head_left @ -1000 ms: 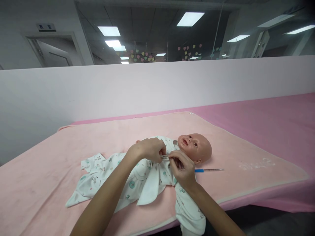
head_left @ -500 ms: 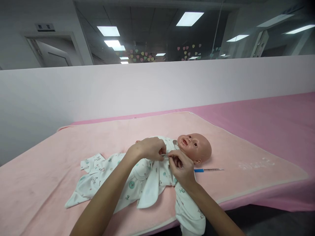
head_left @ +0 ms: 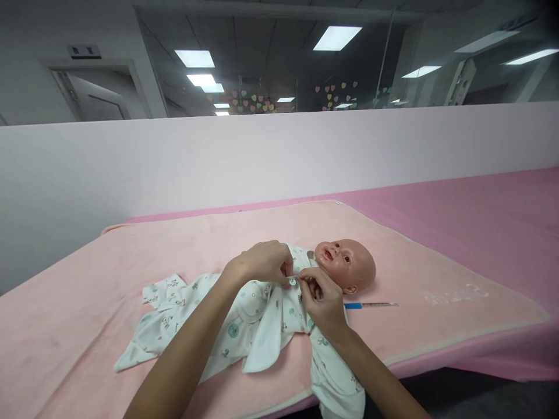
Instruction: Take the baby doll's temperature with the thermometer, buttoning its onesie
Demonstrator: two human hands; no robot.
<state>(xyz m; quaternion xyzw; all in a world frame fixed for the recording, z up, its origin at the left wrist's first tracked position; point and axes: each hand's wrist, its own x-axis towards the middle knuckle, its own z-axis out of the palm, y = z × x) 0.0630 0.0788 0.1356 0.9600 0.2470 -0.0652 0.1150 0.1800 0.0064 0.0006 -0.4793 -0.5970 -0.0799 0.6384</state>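
Note:
A baby doll (head_left: 351, 265) lies on its back, its head to the right, dressed in a white printed baby outfit (head_left: 244, 305). Over the doll's chest, my left hand (head_left: 268, 263) is closed on the cloth of the outfit, with the fingertips partly hidden. My right hand (head_left: 323, 297) pinches the same bit of cloth just beside it, close to the doll's chin. Between the two hands a small edge of fabric shows. One loose white flap (head_left: 264, 337) of the outfit hangs toward me, and a sleeve drapes past the near edge.
Beside the doll's head lies a thermometer with a blue end (head_left: 356, 305). Under everything spreads a peach blanket (head_left: 437, 267) over a pink cover (head_left: 493, 215). A low white wall (head_left: 262, 157) with glass above it stands behind. The near edge drops off at lower right.
Both hands stay at the doll's chest with hardly any movement. The pinched cloth between them has turned slightly, showing more of its printed side. The view has tilted up a little.

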